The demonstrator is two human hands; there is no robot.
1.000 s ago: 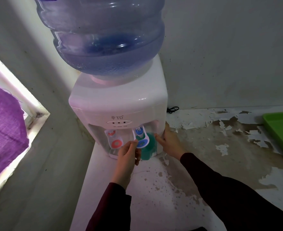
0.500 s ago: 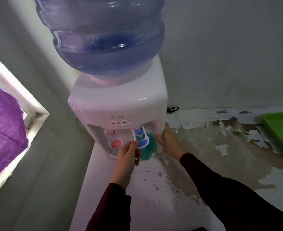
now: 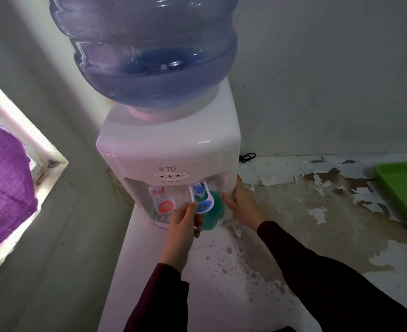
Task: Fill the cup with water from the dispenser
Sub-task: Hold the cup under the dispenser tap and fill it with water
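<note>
A white water dispenser [image 3: 173,144] with a big blue bottle [image 3: 149,49] stands on the counter in the corner. A teal cup [image 3: 213,213] stands in its recess under the blue tap lever [image 3: 203,205]. My left hand [image 3: 182,224] pinches the lever's left edge, with its curled fingers beside the cup. My right hand [image 3: 244,206] clasps the dispenser's right front corner. Its thumb reaches in and touches the cup's right side, while its fingers lie along the outer wall. The inside of the cup is hidden behind the lever.
A red tap lever [image 3: 164,205] hangs left of the blue one. The counter [image 3: 221,271] has peeling paint and stains. A green tray [image 3: 406,188] lies at the right edge, a black cord [image 3: 246,157] behind the dispenser, and a purple cloth [image 3: 3,188] by the window at left.
</note>
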